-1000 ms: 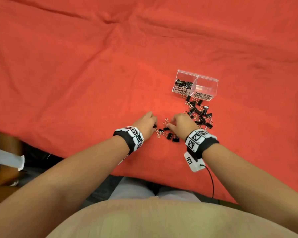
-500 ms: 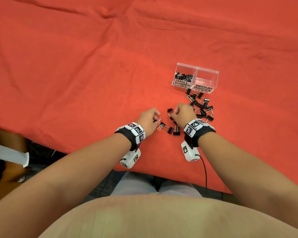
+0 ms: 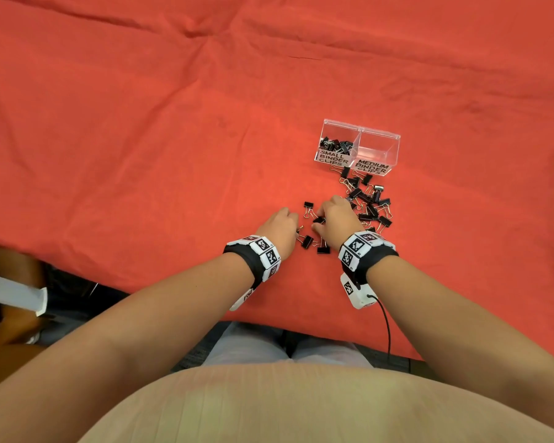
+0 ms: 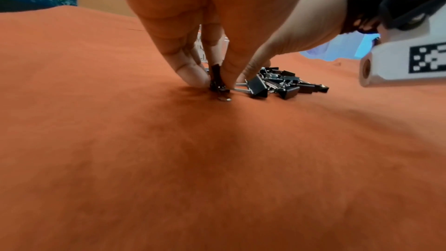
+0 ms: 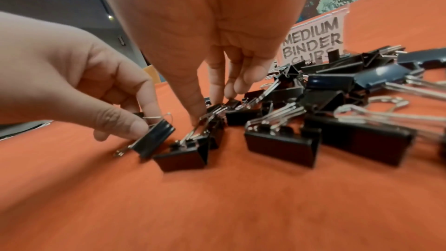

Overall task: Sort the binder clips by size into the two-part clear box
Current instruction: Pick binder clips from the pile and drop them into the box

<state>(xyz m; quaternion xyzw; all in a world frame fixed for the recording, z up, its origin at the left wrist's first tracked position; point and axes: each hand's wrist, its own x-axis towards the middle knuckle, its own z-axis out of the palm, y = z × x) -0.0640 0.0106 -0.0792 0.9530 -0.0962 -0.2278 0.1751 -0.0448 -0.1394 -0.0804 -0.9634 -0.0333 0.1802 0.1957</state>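
— So, starting from the left, what is the left hand [image 3: 280, 230] doing?

— It is down on the red cloth [image 3: 141, 139], thumb and forefinger pinching one black clip [image 5: 154, 138]. In the right wrist view that clip is tipped up on one edge, its wire handle poking out beside the fingertips.

— And the next hand along?

— The right hand [image 3: 336, 219] is just beside it, fingers [image 5: 217, 91] pointing down into the near scatter of clips. The fingertips touch a clip [image 5: 212, 119] and its wire handles, and the thumb and forefinger look closed on it, though blur makes that less than certain.

— Where is the rest of the work?

— The loose pile of clips [image 3: 365, 203] lies right of the hands and runs up to the clear box [image 3: 359, 131]. The box's left half, labelled small, already holds a heap of clips [image 3: 336, 145]. The right half, labelled medium [image 3: 373, 167], looks empty.

— So which step is this?

— By the look of it, the picking-up step: each hand is taking one clip off the cloth before carrying it over.

— What does the next move need?

— Probably a firm pinch on the black body, not the wire, then a lift clear of the neighbours so handles do not snag. After that comes the judgement of size. The clips on the cloth look alike in size, so most likely they go into the right half.
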